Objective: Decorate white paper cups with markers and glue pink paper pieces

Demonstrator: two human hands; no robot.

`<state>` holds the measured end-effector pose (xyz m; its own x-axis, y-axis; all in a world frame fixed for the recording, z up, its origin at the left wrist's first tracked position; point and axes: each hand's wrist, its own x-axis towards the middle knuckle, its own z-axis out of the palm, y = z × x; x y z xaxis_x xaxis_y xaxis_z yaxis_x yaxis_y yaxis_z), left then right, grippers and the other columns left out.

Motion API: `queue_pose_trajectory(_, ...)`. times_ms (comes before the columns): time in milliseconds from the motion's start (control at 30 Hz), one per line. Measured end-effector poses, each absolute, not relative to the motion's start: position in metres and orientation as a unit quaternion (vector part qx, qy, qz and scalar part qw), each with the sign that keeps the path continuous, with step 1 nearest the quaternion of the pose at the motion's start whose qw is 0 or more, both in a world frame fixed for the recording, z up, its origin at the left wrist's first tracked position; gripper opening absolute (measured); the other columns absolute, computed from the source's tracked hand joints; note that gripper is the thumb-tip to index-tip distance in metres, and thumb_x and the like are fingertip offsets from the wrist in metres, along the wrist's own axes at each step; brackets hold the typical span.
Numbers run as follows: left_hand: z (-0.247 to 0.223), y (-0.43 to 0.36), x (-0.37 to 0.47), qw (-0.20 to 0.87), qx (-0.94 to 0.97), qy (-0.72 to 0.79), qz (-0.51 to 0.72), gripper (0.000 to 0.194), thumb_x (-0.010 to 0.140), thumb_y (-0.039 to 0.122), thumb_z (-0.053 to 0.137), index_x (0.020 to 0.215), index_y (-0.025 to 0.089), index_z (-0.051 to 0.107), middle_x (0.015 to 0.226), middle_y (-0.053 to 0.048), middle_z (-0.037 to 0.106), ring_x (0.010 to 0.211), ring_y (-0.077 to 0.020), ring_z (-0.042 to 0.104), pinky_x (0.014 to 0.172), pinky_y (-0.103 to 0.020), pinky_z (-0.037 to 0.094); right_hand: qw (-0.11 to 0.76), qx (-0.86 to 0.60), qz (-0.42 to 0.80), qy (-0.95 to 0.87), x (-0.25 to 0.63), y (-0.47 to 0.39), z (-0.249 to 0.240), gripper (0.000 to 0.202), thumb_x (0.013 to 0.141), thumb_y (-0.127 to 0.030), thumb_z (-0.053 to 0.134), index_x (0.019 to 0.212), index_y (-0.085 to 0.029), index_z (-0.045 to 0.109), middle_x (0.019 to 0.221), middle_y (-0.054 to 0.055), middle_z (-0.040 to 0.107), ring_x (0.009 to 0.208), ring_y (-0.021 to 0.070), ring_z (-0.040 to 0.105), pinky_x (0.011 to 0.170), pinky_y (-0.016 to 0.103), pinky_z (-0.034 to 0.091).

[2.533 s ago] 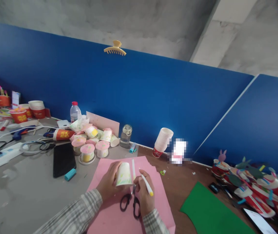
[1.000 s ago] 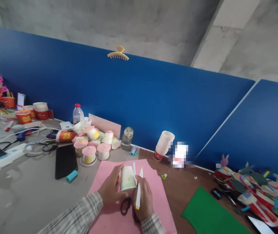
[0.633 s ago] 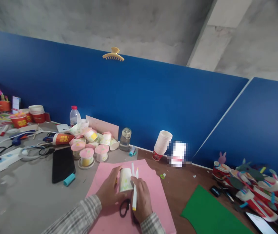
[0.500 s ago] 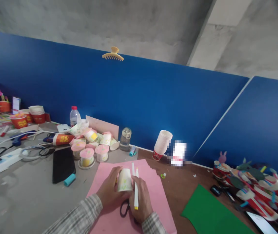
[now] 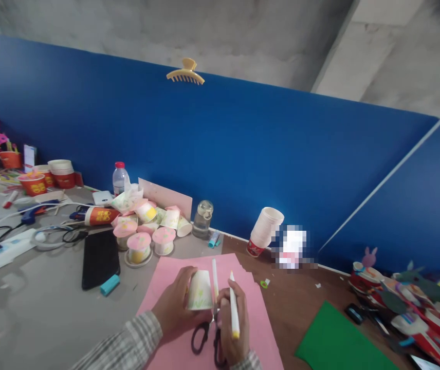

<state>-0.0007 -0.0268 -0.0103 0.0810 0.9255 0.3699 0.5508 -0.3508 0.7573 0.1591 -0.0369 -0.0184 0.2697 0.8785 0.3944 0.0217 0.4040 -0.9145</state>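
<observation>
My left hand (image 5: pixel 176 303) is wrapped around a white paper cup (image 5: pixel 200 291) with green and yellow drawing on its side; the cup's mouth faces down toward me. In my right hand (image 5: pixel 236 321) is a white marker pen (image 5: pixel 234 308) with a yellow end, its tip pointing up and away. Another slim white pen (image 5: pixel 215 275) lies on the pink paper (image 5: pixel 258 329) between my hands. Below the cup rest scissors (image 5: pixel 200 338) with dark handles, partly covered by my right hand.
Cups with pink paper tops (image 5: pixel 139 241) crowd the back left beside a glass jar (image 5: pixel 203 220). A stack of white cups (image 5: pixel 266 228) leans near the blue partition (image 5: pixel 243 154). Green paper (image 5: pixel 335 339) and red cup crafts (image 5: pixel 428 329) lie right; a black phone (image 5: pixel 100 262) lies left.
My right hand has moved right, away from the cup, with the marker pen still held. More of the scissors and the second pen shows. The view has shifted slightly.
</observation>
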Motion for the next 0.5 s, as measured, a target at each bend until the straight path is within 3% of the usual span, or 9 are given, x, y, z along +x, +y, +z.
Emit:
queue_pose_trajectory(133,-0.008,-0.027,0.0,0.228,0.704,0.523,0.422,0.08,0.045,0.045,0.077,0.114,0.029,0.039,0.115,-0.007,0.052,0.104,-0.0303,0.053,0.084,-0.041,0.05,0.689,-0.42,0.356,-0.471,0.16,-0.034,-0.013,0.035,0.076,-0.047,0.044,0.101,-0.026,0.057,0.059,-0.002,0.06,0.05,0.0188,0.056,0.053,0.033,0.049)
queue_pose_trajectory(333,0.001,-0.029,0.002,0.244,0.692,0.535,0.419,0.077,0.045,0.041,0.077,0.112,0.03,0.041,0.112,-0.005,0.053,0.102,-0.0291,0.054,0.085,-0.04,0.049,0.71,-0.389,0.49,-0.322,0.16,-0.022,-0.017,0.035,0.073,-0.051,0.045,0.079,-0.023,0.065,0.046,-0.004,0.06,0.038,0.0147,0.052,0.053,0.034,0.052)
queue_pose_trajectory(500,0.0,-0.027,0.001,0.243,0.698,0.532,0.414,0.077,0.046,0.042,0.077,0.113,0.029,0.041,0.114,-0.005,0.053,0.103,-0.0285,0.053,0.085,-0.04,0.05,0.688,-0.383,0.528,-0.316,0.158,-0.02,-0.021,0.036,0.069,-0.054,0.051,0.079,-0.022,0.065,0.046,-0.003,0.062,0.036,0.0141,0.051,0.043,0.029,0.049)
